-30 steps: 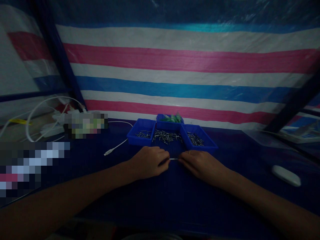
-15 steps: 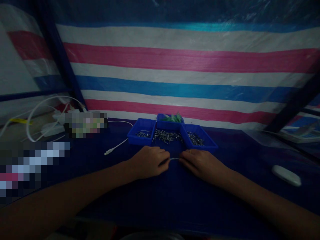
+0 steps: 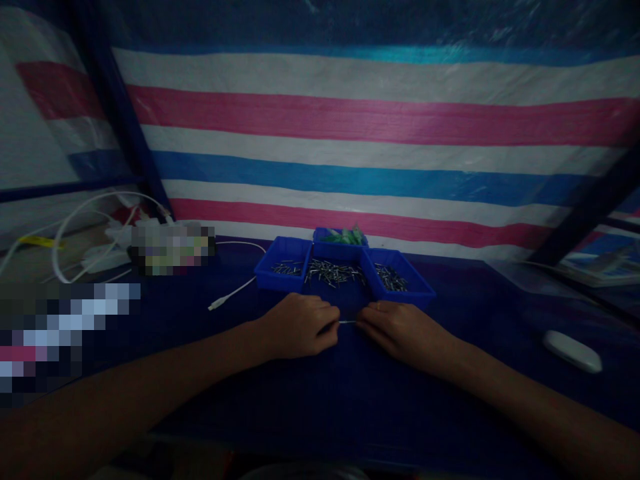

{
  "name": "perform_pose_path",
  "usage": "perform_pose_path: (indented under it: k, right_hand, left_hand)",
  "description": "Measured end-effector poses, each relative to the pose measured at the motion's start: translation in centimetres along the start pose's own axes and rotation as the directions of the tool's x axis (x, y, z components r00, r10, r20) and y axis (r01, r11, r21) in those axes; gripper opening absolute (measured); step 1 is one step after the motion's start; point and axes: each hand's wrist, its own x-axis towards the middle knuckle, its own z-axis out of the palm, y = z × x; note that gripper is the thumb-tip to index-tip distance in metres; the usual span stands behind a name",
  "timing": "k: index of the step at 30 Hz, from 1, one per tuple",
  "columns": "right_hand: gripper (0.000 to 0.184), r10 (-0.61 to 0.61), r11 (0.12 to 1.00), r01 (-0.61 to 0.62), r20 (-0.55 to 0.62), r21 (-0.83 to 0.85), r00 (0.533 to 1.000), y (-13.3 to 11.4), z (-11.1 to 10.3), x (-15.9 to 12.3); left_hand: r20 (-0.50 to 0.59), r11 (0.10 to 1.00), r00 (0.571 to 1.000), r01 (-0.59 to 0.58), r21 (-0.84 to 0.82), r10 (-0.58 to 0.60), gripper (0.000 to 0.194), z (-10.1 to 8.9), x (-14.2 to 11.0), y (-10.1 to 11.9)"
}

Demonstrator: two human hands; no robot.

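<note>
Between my two hands runs a thin, pale metal rod (image 3: 348, 322), held level just above the dark blue table. My left hand (image 3: 301, 325) is closed, its thumb and fingers pinching one end. From the other side, my right hand (image 3: 397, 325) pinches the opposite end with its fingertips. Only a short middle stretch of the rod shows; its ends are hidden in the fingers. Just beyond the hands lies a loose pile of small metal pins (image 3: 336, 273). Similar pieces sit in the left blue tray (image 3: 277, 281) and the right blue tray (image 3: 423, 285).
A third blue tray (image 3: 340, 251) at the back holds green items. A white cable plug (image 3: 217, 304) lies left of the hands. Farther left are tangled white cables (image 3: 63, 247). A white rounded case (image 3: 573, 351) rests at right. Striped sheeting (image 3: 380, 120) hangs behind the table.
My right hand has shifted slightly left and the visible stretch of rod is a little shorter and lower. My left hand has hardly moved.
</note>
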Motion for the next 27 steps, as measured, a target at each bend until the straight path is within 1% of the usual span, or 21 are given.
perform_pose_path:
  k: [10, 17, 27]
  right_hand:
    - [0.017, -0.018, 1.0, 0.019, -0.021, 0.022, 1.0, -0.03, 0.04, -0.13]
    - [0.014, 0.048, 0.999, -0.047, -0.059, 0.01, 0.997, 0.12, -0.07, -0.03]
    - [0.01, 0.04, 0.999, -0.039, -0.039, 0.02, 0.998, -0.09, -0.41, -0.12]
  left_hand:
    - [-0.012, 1.0, 1.0, 0.008, 0.029, -0.007, 0.015, -0.26, -0.06, 0.11]
    - [-0.039, 0.999, 0.999, 0.036, 0.026, -0.035, 0.012, 0.13, -0.07, -0.3]
    - [-0.021, 0.997, 1.0, 0.014, 0.08, -0.013, 0.012, 0.12, -0.03, -0.47]
